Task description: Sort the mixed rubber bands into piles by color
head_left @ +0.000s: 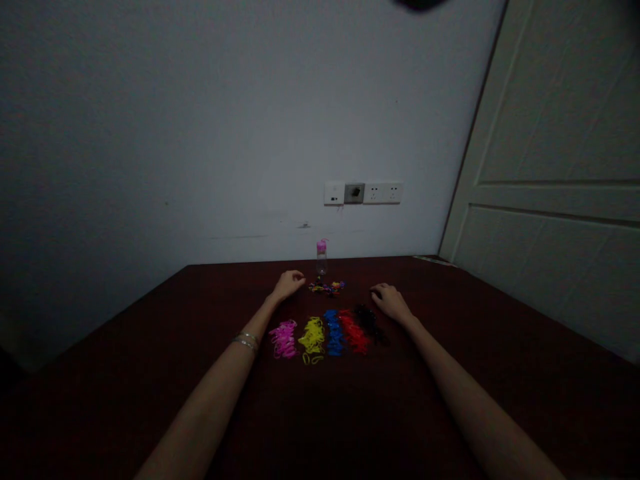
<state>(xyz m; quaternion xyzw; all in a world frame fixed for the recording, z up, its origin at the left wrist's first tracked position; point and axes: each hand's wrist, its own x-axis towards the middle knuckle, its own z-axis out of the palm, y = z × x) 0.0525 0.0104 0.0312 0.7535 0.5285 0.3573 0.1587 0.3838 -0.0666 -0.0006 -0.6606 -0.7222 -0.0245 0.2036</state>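
Small rubber bands lie sorted by colour on a dark red-brown table: pink bands point(284, 339), yellow bands point(313, 335), blue bands point(333, 333), red bands point(354, 332) and black bands point(367, 320). Behind them is a small pile of mixed-colour bands point(327, 287). My left hand point(289, 285) rests just left of that pile, its fingers loosely bent and apart, with nothing seen in them. On the other side, my right hand point(391, 302) lies on the table beside the black bands, fingers loosely laid down and holding nothing visible.
A clear bottle with a pink cap point(321, 259) stands upright behind the mixed pile, near the wall. Two loose yellow bands point(312, 359) lie in front of the yellow group. Sockets point(383, 193) are on the wall; a pale door point(550, 153) is at right. The room is dim.
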